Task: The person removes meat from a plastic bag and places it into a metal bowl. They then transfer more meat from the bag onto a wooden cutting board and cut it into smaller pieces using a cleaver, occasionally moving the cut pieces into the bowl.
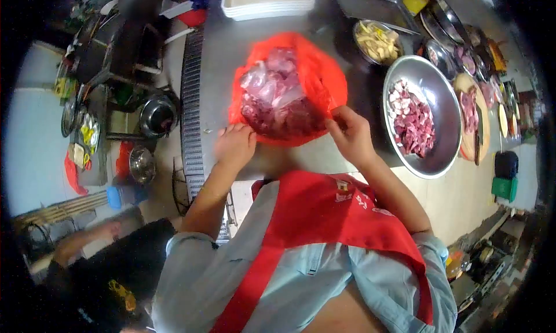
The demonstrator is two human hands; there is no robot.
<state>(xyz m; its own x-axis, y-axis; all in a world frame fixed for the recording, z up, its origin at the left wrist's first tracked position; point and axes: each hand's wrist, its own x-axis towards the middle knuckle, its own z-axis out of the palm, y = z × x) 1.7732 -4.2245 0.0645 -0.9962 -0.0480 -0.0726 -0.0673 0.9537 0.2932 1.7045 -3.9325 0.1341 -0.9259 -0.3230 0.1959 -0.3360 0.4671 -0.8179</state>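
A red plastic bag, its mouth spread wide, sits on the steel worktop in front of me. Chunks of raw meat fill it, some under clear plastic film. My left hand has its fingers closed on the bag's near left rim. At the near right rim, my right hand pinches the red plastic between thumb and fingers. To the right of that hand stands a large metal bowl holding cut pieces of red and pale meat.
Stacked white trays stand at the back of the worktop. A bowl of yellowish slices is behind the large bowl. Farther right lie a cutting board with meat and a knife. Another person's arm shows lower left.
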